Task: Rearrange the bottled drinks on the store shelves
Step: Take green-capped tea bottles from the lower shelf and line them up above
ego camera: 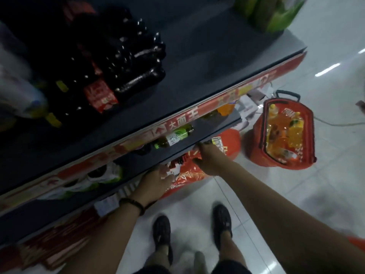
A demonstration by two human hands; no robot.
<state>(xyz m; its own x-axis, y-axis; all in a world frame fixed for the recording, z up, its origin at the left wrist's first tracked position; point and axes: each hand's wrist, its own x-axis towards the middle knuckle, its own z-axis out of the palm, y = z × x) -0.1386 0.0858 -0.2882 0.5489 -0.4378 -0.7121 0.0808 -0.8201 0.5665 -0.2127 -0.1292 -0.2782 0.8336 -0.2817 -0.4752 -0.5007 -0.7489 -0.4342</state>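
A green tea bottle point(173, 137) lies on its side on the middle shelf point(213, 127), with an orange bottle point(225, 109) farther right on the same shelf. Just below that shelf's front edge sits an orange shrink-wrapped pack point(189, 176). My right hand point(209, 157) reaches to the pack's top with fingers stretched out and thumb spread, the fingertips partly hidden under the shelf edge. My left hand point(156, 180) rests against the pack's left side, fingers loosely extended. Neither hand plainly grips anything.
A red shopping basket point(310, 135) holding several orange drink bottles stands on the white tiled floor to the right. Wrapped packs of dark bottles point(126, 62) sit on the top shelf, and a green pack point(270, 14) at its far end. My feet are below the hands.
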